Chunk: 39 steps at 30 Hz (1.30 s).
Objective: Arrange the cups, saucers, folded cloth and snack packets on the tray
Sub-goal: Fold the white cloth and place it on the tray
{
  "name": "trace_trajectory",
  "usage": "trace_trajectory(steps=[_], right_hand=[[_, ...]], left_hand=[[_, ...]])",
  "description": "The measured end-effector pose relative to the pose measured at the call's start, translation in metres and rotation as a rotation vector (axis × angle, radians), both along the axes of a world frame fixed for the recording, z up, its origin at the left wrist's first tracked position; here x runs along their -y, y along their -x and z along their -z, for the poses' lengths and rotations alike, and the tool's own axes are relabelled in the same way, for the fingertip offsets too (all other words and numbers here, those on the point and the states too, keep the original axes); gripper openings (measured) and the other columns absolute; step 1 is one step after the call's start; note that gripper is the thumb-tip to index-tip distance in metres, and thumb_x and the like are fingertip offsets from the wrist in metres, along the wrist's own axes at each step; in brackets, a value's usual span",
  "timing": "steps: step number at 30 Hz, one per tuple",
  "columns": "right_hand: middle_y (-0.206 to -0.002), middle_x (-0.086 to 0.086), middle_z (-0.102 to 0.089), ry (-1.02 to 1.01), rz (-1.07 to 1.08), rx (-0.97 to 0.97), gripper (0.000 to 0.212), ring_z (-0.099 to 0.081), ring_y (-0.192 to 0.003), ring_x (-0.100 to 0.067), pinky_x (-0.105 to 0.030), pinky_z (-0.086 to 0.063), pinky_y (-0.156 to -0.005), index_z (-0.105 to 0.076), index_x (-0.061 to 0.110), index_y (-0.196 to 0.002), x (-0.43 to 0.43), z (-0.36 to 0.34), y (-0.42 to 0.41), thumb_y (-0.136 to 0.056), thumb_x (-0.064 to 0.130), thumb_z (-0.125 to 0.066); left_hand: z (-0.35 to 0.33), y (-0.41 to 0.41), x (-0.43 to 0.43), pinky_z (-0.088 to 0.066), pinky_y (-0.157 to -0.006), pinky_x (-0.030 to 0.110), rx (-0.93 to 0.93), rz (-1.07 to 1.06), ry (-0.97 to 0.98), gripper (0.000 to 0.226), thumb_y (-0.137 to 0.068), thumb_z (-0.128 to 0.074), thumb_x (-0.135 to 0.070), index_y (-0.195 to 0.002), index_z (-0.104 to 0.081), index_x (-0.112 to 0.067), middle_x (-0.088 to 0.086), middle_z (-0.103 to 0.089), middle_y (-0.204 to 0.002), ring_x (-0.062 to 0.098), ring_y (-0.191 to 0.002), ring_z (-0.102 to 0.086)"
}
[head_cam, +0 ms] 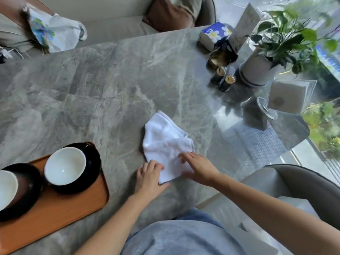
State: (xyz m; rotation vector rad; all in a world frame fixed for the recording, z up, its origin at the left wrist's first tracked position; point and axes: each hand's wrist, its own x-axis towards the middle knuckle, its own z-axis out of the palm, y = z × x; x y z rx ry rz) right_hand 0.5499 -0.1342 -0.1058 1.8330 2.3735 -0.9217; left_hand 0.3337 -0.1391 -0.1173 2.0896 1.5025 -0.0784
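Note:
A white cloth [165,140] lies partly folded on the grey marble table [103,92], near the front middle. My left hand [149,176] pinches the cloth's near corner. My right hand [198,166] rests flat on its near right edge, fingers spread. An orange tray [60,214] sits at the front left. On the tray stand two dark saucers, each with a white-lined cup: one cup [65,165] on its saucer [86,181] toward the cloth, the other cup [7,188] on its saucer [27,197] cut off by the left edge. No snack packets show.
At the back right stand a potted plant [257,70], two small dark jars [223,80], a brass dish [219,58], a blue tissue pack [214,34] and a clear napkin holder [287,98]. A grey chair [301,179] is at my right. A sofa with a floral bag [53,32] lies beyond.

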Motion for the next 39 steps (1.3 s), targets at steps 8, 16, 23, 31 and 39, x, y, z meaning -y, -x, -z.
trace_trajectory(steps=[8, 16, 23, 31, 39], right_hand=[[-0.097, 0.002, -0.063, -0.064, 0.047, -0.059, 0.012, -0.057, -0.096, -0.023, -0.037, -0.048, -0.072, -0.064, 0.021, -0.095, -0.013, 0.014, -0.002, -0.084, 0.018, -0.059], [-0.093, 0.002, -0.07, -0.221, 0.298, -0.373, 0.012, -0.063, -0.084, -0.015, -0.032, -0.048, -0.067, -0.069, 0.026, -0.093, -0.075, -0.034, 0.012, -0.086, 0.029, -0.059], [-0.088, -0.004, -0.071, -0.535, 0.673, -0.622, 0.019, -0.058, -0.075, -0.005, -0.019, -0.042, -0.066, -0.072, 0.01, -0.088, -0.156, -0.094, 0.005, -0.084, 0.001, -0.056], [-0.069, 0.0, -0.052, -0.614, 0.793, -1.206, 0.015, -0.043, -0.065, -0.01, -0.025, -0.037, -0.061, -0.063, 0.017, -0.077, -0.202, -0.181, -0.018, -0.091, 0.015, -0.059], [-0.069, 0.008, -0.068, -0.045, 0.681, -1.025, 0.023, -0.062, -0.062, -0.008, -0.023, -0.051, -0.051, -0.07, 0.022, -0.082, -0.171, -0.141, -0.051, -0.095, 0.029, -0.053]], left_hand=[[0.005, -0.002, -0.006, -0.043, -0.081, 0.037, 0.227, -0.299, -0.064, 0.021, -0.073, -0.06, -0.01, -0.091, -0.064, -0.02, -0.002, -0.061, -0.094, 0.024, -0.088, -0.058], [-0.019, 0.022, -0.046, -0.049, -0.07, 0.039, 0.401, -0.75, -0.118, 0.019, -0.072, -0.056, -0.002, -0.081, -0.056, -0.019, 0.004, -0.062, -0.09, 0.029, -0.084, -0.059], [-0.087, 0.043, -0.134, -0.052, -0.069, 0.04, 0.466, -0.785, -0.388, 0.015, -0.074, -0.057, -0.009, -0.082, -0.067, -0.016, 0.01, -0.072, -0.081, 0.034, -0.079, -0.065], [-0.185, 0.077, -0.185, -0.045, -0.064, 0.01, 1.137, -0.625, -0.465, 0.014, -0.082, -0.062, -0.009, -0.085, -0.066, -0.021, -0.03, -0.067, -0.064, -0.011, -0.063, -0.058], [-0.137, 0.099, -0.15, -0.055, -0.059, 0.016, 1.264, -0.743, 0.172, 0.035, -0.095, -0.045, -0.022, -0.074, -0.073, -0.024, -0.011, -0.073, -0.069, 0.0, -0.062, -0.067]])
